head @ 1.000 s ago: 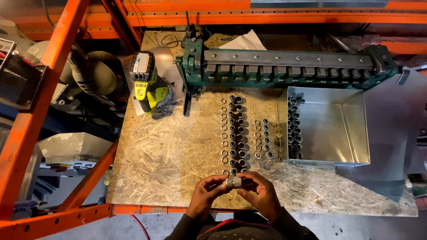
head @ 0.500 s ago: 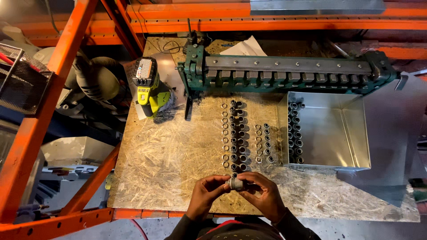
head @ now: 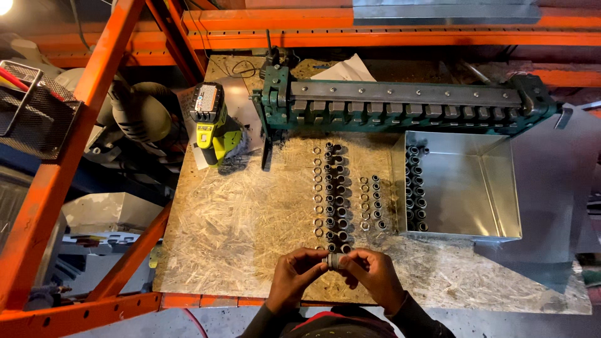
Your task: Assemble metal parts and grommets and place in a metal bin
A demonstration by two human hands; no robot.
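A chipboard bench top (head: 238, 238) sits inside orange steel racking (head: 94, 112), seen from above. At its near edge the left hand (head: 294, 275) and the right hand (head: 375, 278) meet over a small grey metal fitting (head: 336, 260), a short, dull cylinder that looks ringed or threaded; finer detail is too small to tell. The fingertips of both hands are closed on it from either side, thumbs and forefingers pinching its ends, so it is held just above the board rather than lying on it. Directly beyond the fingers stand rows of similar fittings (head: 335, 194), upright in neat columns, with two shorter columns (head: 370, 203) just to their right. Further right of the fingers lies an open, shallow metal tray (head: 476, 188) with one more column of fittings along its left wall. Beyond the rows, a long green bench machine (head: 400, 106) spans the far side. Beyond and to the left of the fingers a yellow-green cordless drill (head: 213, 128) lies on its side. To the left of the left hand the board is bare up to its edge; to the right of the right hand the board runs on bare below the tray.
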